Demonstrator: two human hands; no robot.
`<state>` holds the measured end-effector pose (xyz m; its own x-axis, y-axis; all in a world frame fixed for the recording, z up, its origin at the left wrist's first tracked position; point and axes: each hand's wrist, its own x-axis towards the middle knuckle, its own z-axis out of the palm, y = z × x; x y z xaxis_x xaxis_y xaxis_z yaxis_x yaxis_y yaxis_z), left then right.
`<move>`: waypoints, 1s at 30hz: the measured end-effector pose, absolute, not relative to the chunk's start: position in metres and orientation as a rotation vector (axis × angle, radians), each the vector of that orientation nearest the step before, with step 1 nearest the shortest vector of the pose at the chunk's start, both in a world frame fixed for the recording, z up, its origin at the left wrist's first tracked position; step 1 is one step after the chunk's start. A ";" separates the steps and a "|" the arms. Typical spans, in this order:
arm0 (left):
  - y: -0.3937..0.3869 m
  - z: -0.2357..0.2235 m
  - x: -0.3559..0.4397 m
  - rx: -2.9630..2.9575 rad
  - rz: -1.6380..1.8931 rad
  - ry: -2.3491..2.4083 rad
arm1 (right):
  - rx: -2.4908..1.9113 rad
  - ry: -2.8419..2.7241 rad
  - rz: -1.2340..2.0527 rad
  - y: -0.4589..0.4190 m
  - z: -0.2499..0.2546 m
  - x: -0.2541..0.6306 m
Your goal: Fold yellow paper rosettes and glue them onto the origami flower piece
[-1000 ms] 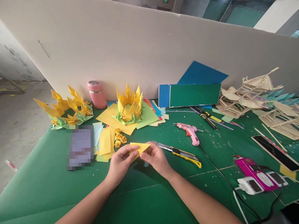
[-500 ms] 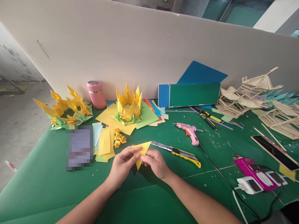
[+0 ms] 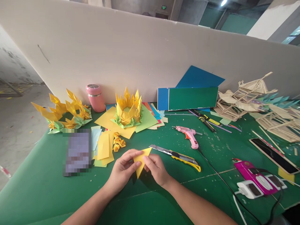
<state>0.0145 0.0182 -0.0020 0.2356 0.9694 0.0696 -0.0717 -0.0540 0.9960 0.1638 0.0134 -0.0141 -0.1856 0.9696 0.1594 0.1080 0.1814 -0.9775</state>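
Observation:
A small folded piece of yellow paper [image 3: 142, 160] is pinched between my two hands above the green table. My left hand [image 3: 124, 167] grips its left side with thumb and fingers. On its right edge, my right hand [image 3: 156, 167] presses with the thumb on top; its other fingers are partly hidden behind. Just past my right hand lies a yellow utility knife [image 3: 178, 155] with its blade out. Beyond my left hand are several small folded yellow paper roses [image 3: 119, 142] and a stack of yellow paper slips [image 3: 103, 147].
Two yellow paper crowns [image 3: 128, 109] [image 3: 61, 114] and a pink flask [image 3: 95, 98] stand at the back. To the right are a pink glue gun [image 3: 188, 135] with its cord, a magenta power strip [image 3: 255, 176], a phone [image 3: 273, 155] and wooden stick models [image 3: 239, 101].
The yellow paper has been turned and its point now hangs downward between my hands. My right hand has shifted its hold along the edge. The camera view has tilted slightly up.

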 end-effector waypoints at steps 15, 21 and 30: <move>0.022 0.001 0.012 1.400 0.904 0.972 | -1.195 -1.389 0.890 0.018 -0.019 0.163; 0.021 0.000 0.011 1.323 0.800 1.024 | -1.165 -1.361 0.844 0.021 -0.018 0.166; 0.023 0.002 0.013 0.970 0.922 1.045 | -1.027 -1.287 1.009 0.024 -0.019 0.171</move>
<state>0.0131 0.0229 0.0018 0.2408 0.9348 -0.2610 -0.1420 0.2999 0.9433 0.1712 0.0240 -0.0188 0.0306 0.9683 0.2479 -0.0096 0.2483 -0.9686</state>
